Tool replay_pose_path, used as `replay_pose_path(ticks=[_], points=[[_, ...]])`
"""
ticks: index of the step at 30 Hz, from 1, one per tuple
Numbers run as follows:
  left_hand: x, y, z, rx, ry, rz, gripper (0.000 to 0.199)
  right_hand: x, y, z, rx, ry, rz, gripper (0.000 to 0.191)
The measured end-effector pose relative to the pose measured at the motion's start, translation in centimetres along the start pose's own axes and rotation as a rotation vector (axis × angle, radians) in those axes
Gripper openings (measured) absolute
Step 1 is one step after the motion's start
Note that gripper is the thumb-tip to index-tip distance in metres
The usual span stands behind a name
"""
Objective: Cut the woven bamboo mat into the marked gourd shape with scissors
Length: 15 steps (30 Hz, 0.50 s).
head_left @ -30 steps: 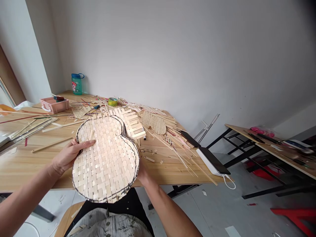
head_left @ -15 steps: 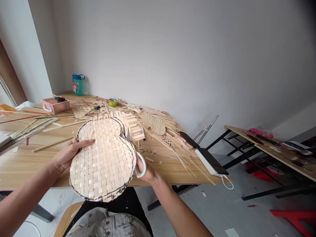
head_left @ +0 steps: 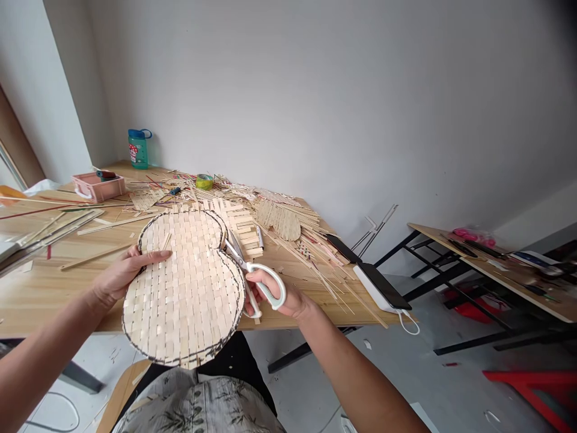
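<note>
Left hand [head_left: 121, 278] is clamping the woven bamboo mat [head_left: 184, 288] by its edge, right hand [head_left: 274, 297] gripping scissors [head_left: 259, 282], blades right at the mat's pinched-in waist.

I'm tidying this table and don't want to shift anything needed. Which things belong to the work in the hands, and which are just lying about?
In use: woven bamboo panel, left hand, white-handled scissors, right hand.
Lying about: green water bottle, pink tray, roll of tape.
</note>
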State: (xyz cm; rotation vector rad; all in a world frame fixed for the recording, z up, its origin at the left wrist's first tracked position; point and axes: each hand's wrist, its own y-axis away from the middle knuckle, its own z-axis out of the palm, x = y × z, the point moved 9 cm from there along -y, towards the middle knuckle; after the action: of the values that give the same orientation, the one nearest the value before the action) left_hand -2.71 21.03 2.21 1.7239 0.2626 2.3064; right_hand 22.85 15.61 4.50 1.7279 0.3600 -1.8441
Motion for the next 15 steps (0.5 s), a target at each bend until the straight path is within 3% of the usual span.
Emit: replay_pose_path(ticks=[4, 9, 15], points=[[0.2, 0.3, 0.3, -0.034, -0.014, -0.011, 0.030, -0.5, -0.3, -0.8, 0.067, 0.030, 0.005, 0.044], [0.9, 0.5, 1.0, -0.063, -0.017, 0.027, 0.028, -2.2, -0.3, -0.4, 0.108, 0.236, -0.086, 0.055], [0.4, 0.2, -0.1, 0.001, -0.022, 0.047, 0.030, -1.6, -0.3, -0.6, 0.089, 0.308, -0.081, 0.057]])
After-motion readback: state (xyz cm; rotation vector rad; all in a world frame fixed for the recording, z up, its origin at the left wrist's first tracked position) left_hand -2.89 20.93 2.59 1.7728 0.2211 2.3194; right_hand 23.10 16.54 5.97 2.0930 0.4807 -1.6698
